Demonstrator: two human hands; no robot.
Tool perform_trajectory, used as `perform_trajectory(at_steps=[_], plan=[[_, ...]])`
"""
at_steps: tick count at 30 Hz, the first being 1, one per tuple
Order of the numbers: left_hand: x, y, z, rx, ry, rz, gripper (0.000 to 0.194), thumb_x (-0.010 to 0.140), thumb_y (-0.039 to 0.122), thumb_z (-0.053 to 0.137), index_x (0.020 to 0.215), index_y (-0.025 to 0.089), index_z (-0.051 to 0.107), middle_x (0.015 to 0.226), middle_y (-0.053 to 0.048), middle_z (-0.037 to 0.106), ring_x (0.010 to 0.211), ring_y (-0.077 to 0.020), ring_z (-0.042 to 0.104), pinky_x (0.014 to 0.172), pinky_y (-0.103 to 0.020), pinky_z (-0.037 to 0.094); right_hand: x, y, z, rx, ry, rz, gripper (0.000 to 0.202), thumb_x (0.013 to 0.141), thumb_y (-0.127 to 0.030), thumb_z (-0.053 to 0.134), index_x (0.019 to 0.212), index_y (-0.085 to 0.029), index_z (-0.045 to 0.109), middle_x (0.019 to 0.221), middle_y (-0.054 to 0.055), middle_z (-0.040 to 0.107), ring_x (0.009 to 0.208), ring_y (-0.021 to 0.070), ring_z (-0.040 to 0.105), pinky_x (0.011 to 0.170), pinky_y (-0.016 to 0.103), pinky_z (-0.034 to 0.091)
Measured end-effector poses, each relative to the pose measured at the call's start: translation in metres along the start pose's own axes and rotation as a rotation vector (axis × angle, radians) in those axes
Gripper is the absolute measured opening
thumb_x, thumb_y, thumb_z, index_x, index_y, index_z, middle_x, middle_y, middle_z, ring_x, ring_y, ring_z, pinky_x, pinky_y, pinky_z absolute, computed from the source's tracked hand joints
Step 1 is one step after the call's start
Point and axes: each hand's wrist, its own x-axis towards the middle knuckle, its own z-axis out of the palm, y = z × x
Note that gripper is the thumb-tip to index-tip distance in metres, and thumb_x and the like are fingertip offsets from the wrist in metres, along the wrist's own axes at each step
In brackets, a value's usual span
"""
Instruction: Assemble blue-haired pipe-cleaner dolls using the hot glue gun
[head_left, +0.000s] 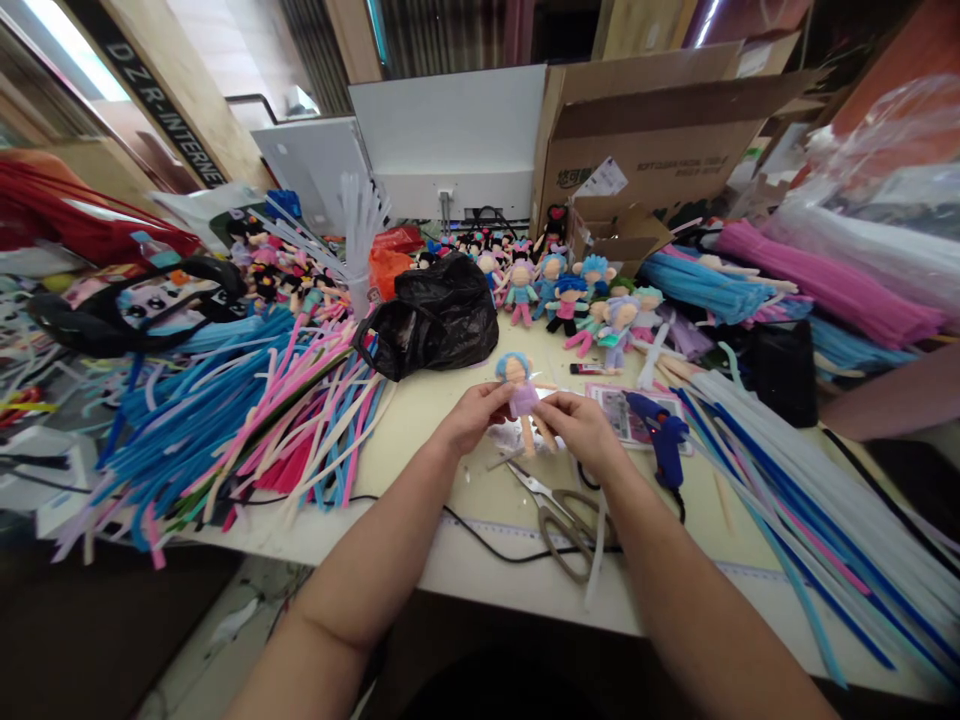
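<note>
The one view looks from the person's head, forward and down over the desk [480,575]. It is wide, bending lines toward the frame's edges: forearms [382,560] enter at the bottom, left hand [480,413] and right hand [583,428] lie near the centre, a cardboard box [660,160] farther off, upper right.

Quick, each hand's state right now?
Left hand: closed, holding the blue-haired doll at its lilac piece.
Right hand: closed, fingertips pinching the lilac piece's lower right edge.

Crumpled black plastic bag [450,312], open cardboard box [652,150], white monitor [450,125]
</note>
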Motion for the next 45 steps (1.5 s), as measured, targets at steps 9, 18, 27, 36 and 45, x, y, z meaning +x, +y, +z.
perform_trajectory(at_steps=[9, 18, 27, 36, 45], plan=[[-0.003, 0.006, -0.002, 0.024, -0.02, -0.01, 0.04, 0.056, 0.045, 0.08, 0.07, 0.012, 0.062, 0.062, 0.001, 0.056, 0.057, -0.0074, 0.046, 0.056, -0.023, 0.03, 0.001, 0.001, 0.001, 0.181, -0.008, 0.109, 0.035, 0.068, -0.052, 0.068, 0.076, -0.018, 0.066, 0.065, -0.001, 0.063, 0.058, 0.014, 0.057, 0.054, 0.026, 0.046], [-0.006, 0.012, -0.004, 0.107, -0.097, -0.085, 0.036, 0.053, 0.036, 0.082, 0.074, 0.013, 0.065, 0.066, 0.0, 0.061, 0.062, -0.0101, 0.055, 0.058, -0.023, 0.032, 0.001, 0.001, 0.002, 0.267, 0.032, 0.104, 0.035, 0.064, -0.05, 0.072, 0.072, -0.017, 0.065, 0.059, -0.002, 0.059, 0.052, 0.01, 0.051, 0.052, 0.025, 0.045], [-0.006, 0.011, -0.003, 0.067, -0.08, -0.09, 0.039, 0.052, 0.035, 0.085, 0.076, 0.01, 0.066, 0.07, -0.003, 0.065, 0.062, -0.0101, 0.059, 0.066, -0.025, 0.044, 0.001, 0.0, 0.004, 0.294, 0.026, 0.154, 0.036, 0.055, -0.044, 0.08, 0.071, -0.017, 0.064, 0.061, 0.0, 0.065, 0.052, 0.011, 0.054, 0.053, 0.025, 0.045], [-0.004, 0.004, 0.003, -0.013, 0.0, -0.073, 0.046, 0.047, 0.033, 0.088, 0.081, 0.01, 0.066, 0.075, -0.003, 0.067, 0.065, -0.0118, 0.064, 0.072, -0.027, 0.05, 0.004, 0.01, 0.006, 0.209, 0.072, 0.072, 0.029, 0.059, -0.041, 0.078, 0.067, -0.019, 0.061, 0.056, -0.002, 0.062, 0.052, 0.0121, 0.054, 0.052, 0.025, 0.042], [-0.005, 0.0, 0.008, 0.02, 0.094, -0.042, 0.045, 0.05, 0.029, 0.084, 0.086, 0.013, 0.063, 0.07, 0.0, 0.066, 0.06, -0.0115, 0.063, 0.058, -0.022, 0.042, 0.004, 0.014, 0.009, 0.161, 0.079, 0.037, 0.03, 0.065, -0.044, 0.074, 0.068, -0.019, 0.059, 0.056, -0.002, 0.061, 0.051, 0.012, 0.053, 0.052, 0.026, 0.041]])
